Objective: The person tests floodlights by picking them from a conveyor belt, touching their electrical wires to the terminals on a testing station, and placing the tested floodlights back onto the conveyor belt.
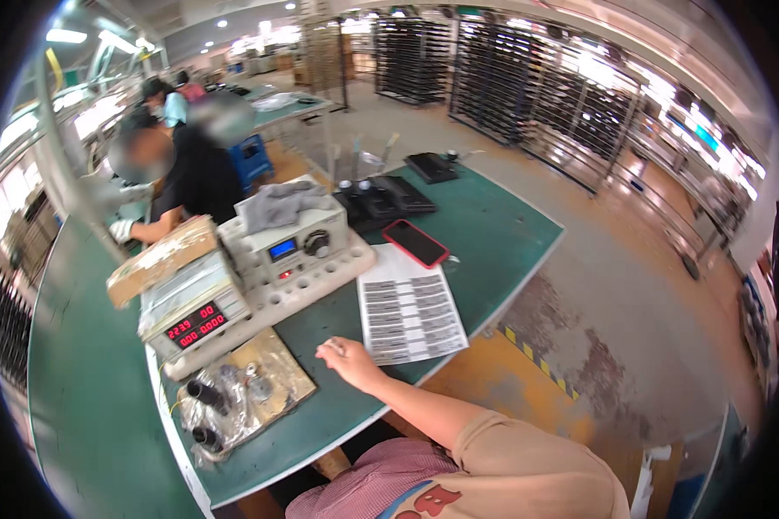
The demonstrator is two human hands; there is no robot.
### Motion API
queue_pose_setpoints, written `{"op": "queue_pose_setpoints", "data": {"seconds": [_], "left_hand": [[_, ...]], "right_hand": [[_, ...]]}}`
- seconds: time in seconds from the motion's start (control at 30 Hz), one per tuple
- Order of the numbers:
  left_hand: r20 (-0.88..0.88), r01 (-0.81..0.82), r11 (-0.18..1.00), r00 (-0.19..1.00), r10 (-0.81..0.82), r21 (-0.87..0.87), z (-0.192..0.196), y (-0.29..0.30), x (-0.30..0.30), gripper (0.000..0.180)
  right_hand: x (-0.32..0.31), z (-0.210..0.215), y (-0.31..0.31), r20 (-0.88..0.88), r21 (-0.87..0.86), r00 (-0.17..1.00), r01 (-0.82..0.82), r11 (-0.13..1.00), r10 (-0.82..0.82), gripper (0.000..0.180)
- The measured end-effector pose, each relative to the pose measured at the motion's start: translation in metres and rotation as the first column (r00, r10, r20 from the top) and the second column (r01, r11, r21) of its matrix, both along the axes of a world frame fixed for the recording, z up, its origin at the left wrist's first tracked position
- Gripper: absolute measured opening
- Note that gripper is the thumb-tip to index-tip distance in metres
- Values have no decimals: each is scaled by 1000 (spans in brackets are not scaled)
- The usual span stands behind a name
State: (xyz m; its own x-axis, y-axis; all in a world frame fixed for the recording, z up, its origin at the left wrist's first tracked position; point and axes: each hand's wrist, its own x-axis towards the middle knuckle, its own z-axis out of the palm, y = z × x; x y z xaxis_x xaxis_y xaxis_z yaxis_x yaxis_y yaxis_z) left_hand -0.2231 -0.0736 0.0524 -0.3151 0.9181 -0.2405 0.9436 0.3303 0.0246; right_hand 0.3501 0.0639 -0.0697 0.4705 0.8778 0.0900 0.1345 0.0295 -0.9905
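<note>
My right hand (351, 365) is above the green tabletop (296, 322), at the left edge of a printed label sheet (411, 311). Its fingers are curled together around something small and pale that I cannot make out. My left hand is out of sight. To the left of my right hand lies a board wrapped in clear plastic (277, 368). Resting on it are a black cylindrical part (206, 395), another black cylindrical part (206, 438) and a small metal fitting (258, 385). A phone in a red case (415, 243) lies across the sheet's far edge.
Behind the board stand a meter with red digits (196, 327), topped by a cardboard box (164, 261), and a dial instrument (290, 242) under a grey cloth (284, 206). Black stands (385, 201) sit farther back. A co-worker (201, 177) sits across, left. Racks (493, 78) line the back.
</note>
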Motion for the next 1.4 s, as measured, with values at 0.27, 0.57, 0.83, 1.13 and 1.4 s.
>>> {"op": "queue_pose_setpoints", "data": {"seconds": [0.27,0.57,0.83,1.13,1.4], "left_hand": [[-393,311,949,867,-305,-48,-43,35,-2,35],[-220,202,938,938,-268,-282,-45,61,-16,39],[265,157,717,859,-439,679,-113,158,46,14],[367,-111,650,890,-272,752,-137,265,92,20],[358,-117,652,900,-250,749,-128,260,98,22]], "right_hand": [[-5,11,-5,23,-28,999,-47,999,47,25],[-9,9,-4,138,-77,990,-2,997,13,22],[-19,7,0,221,-31,971,96,995,-87,20],[-23,6,2,266,1,957,121,993,-117,20],[-25,7,5,397,16,917,32,999,-36,17]]}}
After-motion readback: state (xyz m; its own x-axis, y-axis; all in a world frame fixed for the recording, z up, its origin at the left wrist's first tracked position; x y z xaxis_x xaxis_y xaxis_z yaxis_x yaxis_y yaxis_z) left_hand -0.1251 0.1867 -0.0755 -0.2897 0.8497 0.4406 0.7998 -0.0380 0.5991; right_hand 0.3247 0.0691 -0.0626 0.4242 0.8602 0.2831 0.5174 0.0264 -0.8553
